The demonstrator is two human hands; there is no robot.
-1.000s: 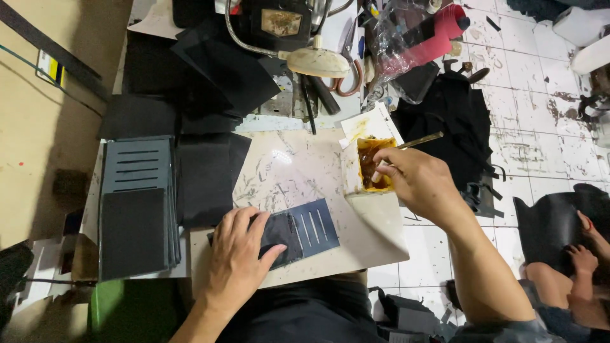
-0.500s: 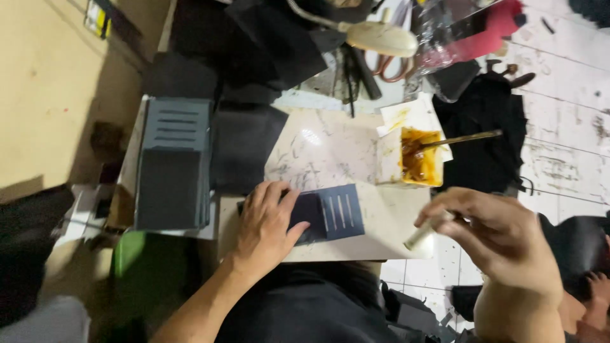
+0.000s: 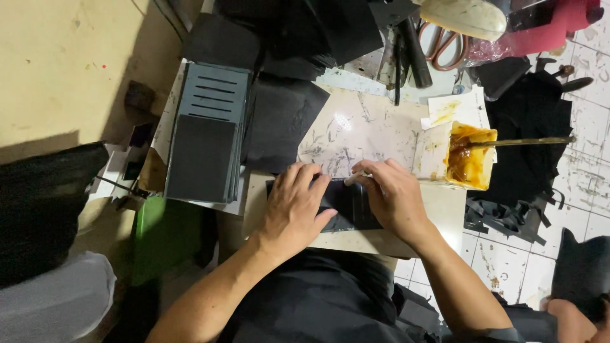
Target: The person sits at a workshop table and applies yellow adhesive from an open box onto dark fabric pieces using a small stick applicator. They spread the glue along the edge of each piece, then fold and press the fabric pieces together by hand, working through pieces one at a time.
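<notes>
Head view shows both hands pressed on a dark slotted leather piece [image 3: 346, 206] lying flat at the worktable's [image 3: 356, 133] near edge, long axis left to right, the left hand [image 3: 293, 209] spread flat over it, the right hand [image 3: 391, 197] pinching a small pale tool [image 3: 356, 178] at its top edge, glue tub [image 3: 469, 155] just right.

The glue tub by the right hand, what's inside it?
The glue tub holds amber-brown glue, with a brush handle sticking out to the right. The bristles are sunk in the glue, hidden.
</notes>
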